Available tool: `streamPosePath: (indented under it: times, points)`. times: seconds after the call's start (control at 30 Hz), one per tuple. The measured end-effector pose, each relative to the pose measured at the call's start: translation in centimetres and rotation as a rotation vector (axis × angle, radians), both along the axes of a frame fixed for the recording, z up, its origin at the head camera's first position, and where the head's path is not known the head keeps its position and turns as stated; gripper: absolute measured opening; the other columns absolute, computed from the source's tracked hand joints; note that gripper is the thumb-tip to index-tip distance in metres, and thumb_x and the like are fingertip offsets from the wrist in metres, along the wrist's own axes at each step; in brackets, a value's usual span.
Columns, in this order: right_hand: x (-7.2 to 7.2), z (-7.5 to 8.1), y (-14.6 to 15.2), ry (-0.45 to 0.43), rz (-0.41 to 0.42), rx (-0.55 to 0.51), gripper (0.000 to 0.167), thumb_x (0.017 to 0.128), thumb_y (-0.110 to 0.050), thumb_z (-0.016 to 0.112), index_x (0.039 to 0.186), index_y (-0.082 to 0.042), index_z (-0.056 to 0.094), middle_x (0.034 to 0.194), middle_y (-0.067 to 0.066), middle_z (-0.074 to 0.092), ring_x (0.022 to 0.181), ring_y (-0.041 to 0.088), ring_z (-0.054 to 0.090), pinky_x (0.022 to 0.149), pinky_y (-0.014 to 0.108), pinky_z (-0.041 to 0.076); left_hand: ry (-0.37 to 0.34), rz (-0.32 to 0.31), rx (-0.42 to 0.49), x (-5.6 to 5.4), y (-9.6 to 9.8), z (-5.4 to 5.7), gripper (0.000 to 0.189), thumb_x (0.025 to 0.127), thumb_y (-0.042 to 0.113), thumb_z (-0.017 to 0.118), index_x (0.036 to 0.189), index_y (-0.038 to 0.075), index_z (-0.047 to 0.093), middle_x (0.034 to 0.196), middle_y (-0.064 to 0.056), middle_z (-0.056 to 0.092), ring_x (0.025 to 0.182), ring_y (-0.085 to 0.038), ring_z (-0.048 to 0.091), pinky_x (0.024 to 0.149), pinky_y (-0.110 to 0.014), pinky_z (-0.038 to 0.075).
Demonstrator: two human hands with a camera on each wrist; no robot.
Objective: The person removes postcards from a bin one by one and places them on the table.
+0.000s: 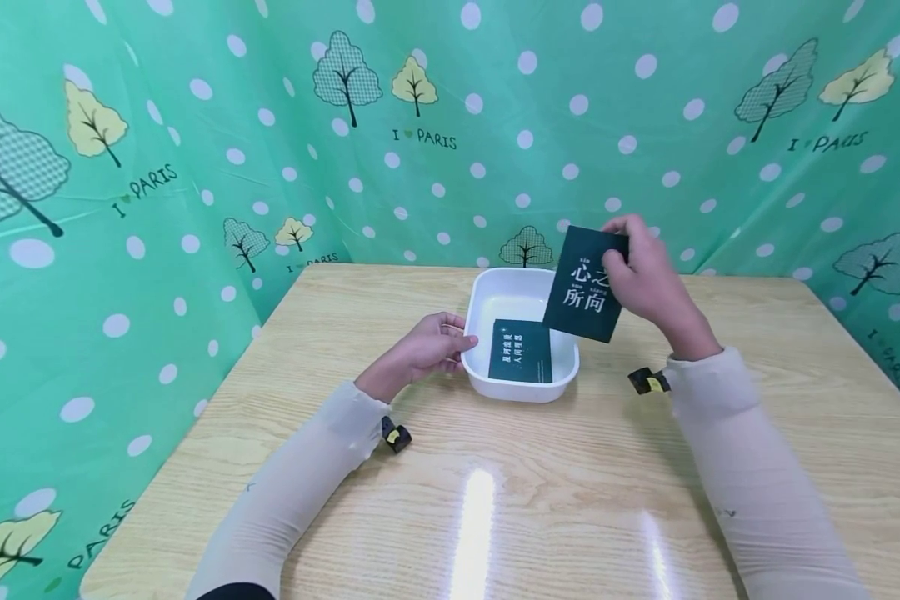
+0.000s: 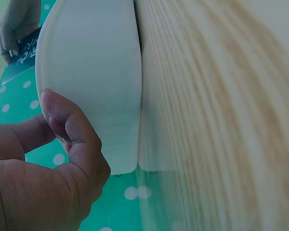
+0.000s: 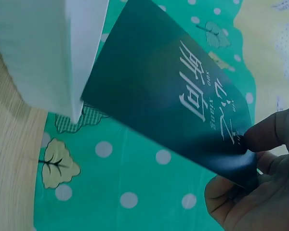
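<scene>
A white plastic basin (image 1: 521, 390) stands on the table, and my left hand (image 1: 429, 346) pinches its left rim between thumb and fingers. In the left wrist view that hand (image 2: 62, 159) grips the rim of the basin (image 2: 96, 86). Inside the basin lies a dark green card (image 1: 521, 350) with white characters. My right hand (image 1: 648, 275) pinches a second dark green card (image 1: 581, 312) by its upper right corner, tilted in the air over the basin's right side. The right wrist view shows this card (image 3: 159, 96) beside the basin wall, with thumb and fingers on its corner.
The wooden table (image 1: 390, 517) has bright light reflections near its front. Behind and to the left hangs a green curtain (image 1: 435, 167) with white dots and trees. A small black strap piece (image 1: 648, 381) sits at the right cuff, another (image 1: 396, 435) at the left.
</scene>
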State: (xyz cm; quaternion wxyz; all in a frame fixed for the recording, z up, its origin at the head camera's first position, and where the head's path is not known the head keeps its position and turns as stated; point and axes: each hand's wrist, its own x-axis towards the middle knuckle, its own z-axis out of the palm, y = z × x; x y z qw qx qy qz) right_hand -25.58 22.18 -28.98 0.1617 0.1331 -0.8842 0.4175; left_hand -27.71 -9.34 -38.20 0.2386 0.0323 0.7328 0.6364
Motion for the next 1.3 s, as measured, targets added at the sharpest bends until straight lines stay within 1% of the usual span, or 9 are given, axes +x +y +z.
streamPosePath:
  times: [0.4,0.6,0.67,0.8,0.9,1.0,1.1,1.2,1.3]
  points:
    - [-2.2,-1.9,4.5,-0.113,-0.177,-0.031,0.040,0.105,-0.022,0.028,0.134,0.001,0.041,0.131,0.027,0.046,0.111,0.042,0.045,0.087,0.056,0.041,-0.001,0.002,-0.008,0.2,0.0,0.1,0.039,0.099,0.008,0.067,0.132,0.003,0.045,0.105,-0.013,0.064,0.071,-0.019,0.061,0.064,-0.030,0.053]
    - [-3.2,-3.6,6.3,-0.169,-0.205,0.008,0.044,0.106,-0.024,0.027,0.135,0.006,0.041,0.130,0.030,0.045,0.113,0.044,0.043,0.090,0.059,0.039,0.005,-0.007,-0.012,0.1,0.1,0.2,0.041,0.099,0.008,0.067,0.133,0.003,0.044,0.106,-0.014,0.063,0.072,-0.019,0.060,0.066,-0.030,0.053]
    - [-3.7,-4.2,6.7,-0.202,-0.192,0.047,0.045,0.107,-0.025,0.027,0.136,0.007,0.041,0.128,0.031,0.045,0.110,0.045,0.044,0.088,0.059,0.040,0.007,-0.008,-0.010,0.1,0.1,0.2,0.041,0.099,0.008,0.067,0.133,0.003,0.044,0.106,-0.014,0.063,0.072,-0.019,0.060,0.066,-0.031,0.053]
    - [-4.4,-5.3,7.0,-0.277,-0.121,0.122,0.045,0.107,-0.023,0.031,0.138,0.008,0.039,0.128,0.030,0.045,0.109,0.045,0.045,0.087,0.059,0.041,0.005,-0.002,-0.007,0.1,0.0,0.3,0.040,0.099,0.008,0.067,0.131,0.003,0.044,0.104,-0.013,0.064,0.071,-0.019,0.060,0.065,-0.030,0.053]
    - [-4.7,-5.9,7.0,-0.333,-0.067,0.164,0.045,0.104,-0.019,0.040,0.140,0.008,0.038,0.130,0.031,0.045,0.113,0.046,0.046,0.094,0.063,0.042,0.001,0.001,-0.009,0.2,0.0,0.3,0.039,0.100,0.008,0.067,0.131,0.003,0.045,0.103,-0.013,0.064,0.071,-0.019,0.061,0.065,-0.030,0.053]
    - [-5.0,-6.4,7.0,-0.388,-0.005,0.234,0.051,0.100,-0.015,0.050,0.142,0.010,0.037,0.133,0.034,0.045,0.118,0.048,0.046,0.101,0.067,0.040,-0.004,0.006,-0.009,0.2,0.0,0.2,0.038,0.100,0.008,0.067,0.130,0.003,0.045,0.103,-0.012,0.064,0.070,-0.019,0.061,0.064,-0.029,0.053]
    - [-5.1,-6.8,6.9,-0.420,0.049,0.344,0.059,0.094,-0.011,0.060,0.143,0.012,0.037,0.131,0.035,0.045,0.115,0.049,0.045,0.099,0.068,0.042,-0.005,0.006,-0.006,0.2,0.0,0.3,0.038,0.100,0.008,0.067,0.130,0.003,0.045,0.103,-0.013,0.064,0.070,-0.019,0.061,0.063,-0.029,0.053]
    - [-5.1,-7.3,6.8,-0.436,0.070,0.449,0.063,0.090,-0.011,0.066,0.143,0.011,0.040,0.130,0.035,0.044,0.114,0.050,0.042,0.096,0.070,0.043,-0.003,0.001,-0.001,0.1,0.0,0.3,0.038,0.100,0.008,0.067,0.131,0.003,0.046,0.104,-0.014,0.064,0.071,-0.019,0.061,0.063,-0.029,0.053]
    - [-5.1,-8.0,6.7,-0.467,0.079,0.491,0.063,0.090,-0.010,0.067,0.143,0.010,0.041,0.131,0.036,0.045,0.114,0.050,0.044,0.098,0.070,0.043,-0.005,-0.003,0.001,0.1,0.0,0.3,0.038,0.100,0.008,0.067,0.131,0.002,0.046,0.105,-0.015,0.065,0.071,-0.019,0.061,0.063,-0.029,0.053]
